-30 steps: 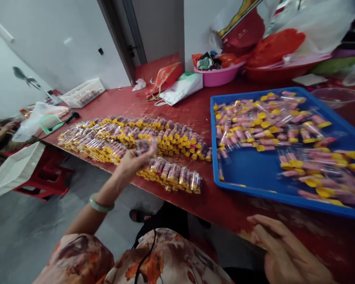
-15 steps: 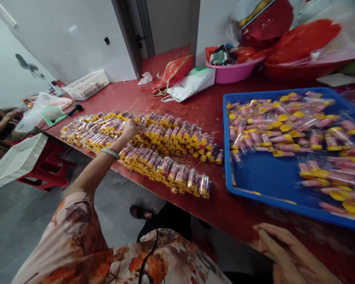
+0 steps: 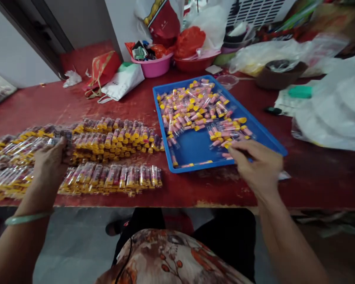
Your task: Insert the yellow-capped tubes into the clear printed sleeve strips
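In the head view, the blue tray (image 3: 185,169) is taken as the landmark, and the pink tubes (image 3: 182,105) with yellow ends are seen lying loose inside it, mostly in its far and right parts. The right hand (image 3: 258,163) is brought over its near right side, with the fingers (image 3: 234,149) bent down beside the nearest of these tubes. The closest yellow end (image 3: 227,144) is found just to the left of the fingertips, and the tubes there are laid mainly sideways, their long axes slanting a little and several yellow ends turned toward that hand. Thumb and forefinger are drawn close to one another; whether they are fully closed, or a tube is pinched between them, cannot be told. The left hand (image 3: 49,163) is placed well to the left of the tray, among the stacked tubes (image 3: 111,177) on the red desk (image 3: 192,193), so the loose tubes are much nearer the right hand. At its fingertips a blurred clear tube (image 3: 66,138) is seen; whether it is gripped or merely touched cannot be made out. In the front stack, left of the tray, the long axes are set roughly front to back, yellow ends toward the near desk edge.
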Tool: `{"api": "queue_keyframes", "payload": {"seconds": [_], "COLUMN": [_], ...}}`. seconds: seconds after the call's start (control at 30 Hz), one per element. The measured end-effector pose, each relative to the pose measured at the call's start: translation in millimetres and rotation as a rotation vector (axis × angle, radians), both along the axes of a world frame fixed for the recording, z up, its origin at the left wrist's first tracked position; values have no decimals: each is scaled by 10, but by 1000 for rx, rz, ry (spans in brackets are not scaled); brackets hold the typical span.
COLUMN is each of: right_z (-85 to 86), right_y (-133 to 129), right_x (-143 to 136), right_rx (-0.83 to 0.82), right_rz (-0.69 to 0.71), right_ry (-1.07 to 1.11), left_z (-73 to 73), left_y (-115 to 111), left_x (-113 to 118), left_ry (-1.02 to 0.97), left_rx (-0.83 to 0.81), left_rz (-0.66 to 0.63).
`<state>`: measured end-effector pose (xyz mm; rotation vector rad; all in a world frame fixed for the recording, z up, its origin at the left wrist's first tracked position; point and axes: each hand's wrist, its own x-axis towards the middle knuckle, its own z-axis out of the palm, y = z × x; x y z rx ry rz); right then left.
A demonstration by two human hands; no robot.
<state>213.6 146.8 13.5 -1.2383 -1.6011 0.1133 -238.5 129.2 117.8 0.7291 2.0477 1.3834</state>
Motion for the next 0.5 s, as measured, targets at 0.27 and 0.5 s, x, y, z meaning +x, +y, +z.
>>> {"api": "queue_keyframes", "payload": {"seconds": [0.27, 0.5], "right_z": [-359, -332], "right_y": [1158, 1087], "right_x": [180, 285], "right_rx": [-503, -499], "right_rz": [-68, 4], "right_ry": [-730, -498], "left_z": [-421, -905], "left_y": [-569, -562], "left_x": [1338, 2015], "left_ry": [-786, -894], "left_rx": [-6, -42], "left_rz": [-471, -615]}}
